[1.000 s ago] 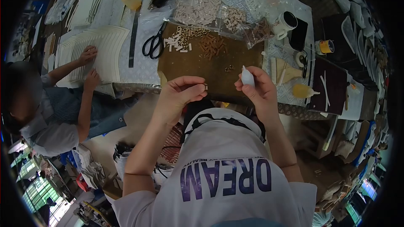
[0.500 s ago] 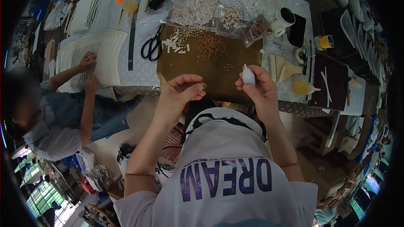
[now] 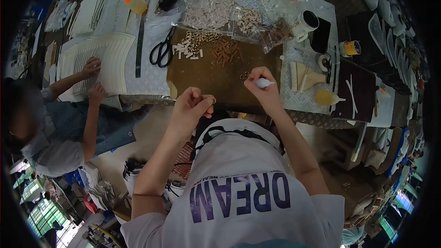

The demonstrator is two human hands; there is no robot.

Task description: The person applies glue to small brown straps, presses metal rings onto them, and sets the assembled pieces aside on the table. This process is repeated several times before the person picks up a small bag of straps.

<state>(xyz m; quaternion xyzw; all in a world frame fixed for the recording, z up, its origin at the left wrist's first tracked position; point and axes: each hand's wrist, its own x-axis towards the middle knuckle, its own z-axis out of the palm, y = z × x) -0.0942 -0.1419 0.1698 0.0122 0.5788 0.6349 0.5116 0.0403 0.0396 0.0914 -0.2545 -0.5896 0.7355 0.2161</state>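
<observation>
My left hand is closed, its thumb and fingers pinching a small metal ring just beyond the front edge of the brown mat. My right hand grips a small white squeeze bottle, its nozzle pointing right. The fingertips of that hand are right at a few small metal rings on the mat. Farther back on the mat lie a heap of gold-coloured rings, a pile of short brown strips and scattered white strips.
Black scissors lie left of the mat. Bags of small pieces are behind it. At right are a white mug, a wide brush and a yellow glue bottle. A co-worker handles white sheets at left.
My right hand has moved left to the small rings, and the squeeze bottle has tipped from upright to lying sideways. My left hand still pinches its ring, and the view has shifted slightly.
</observation>
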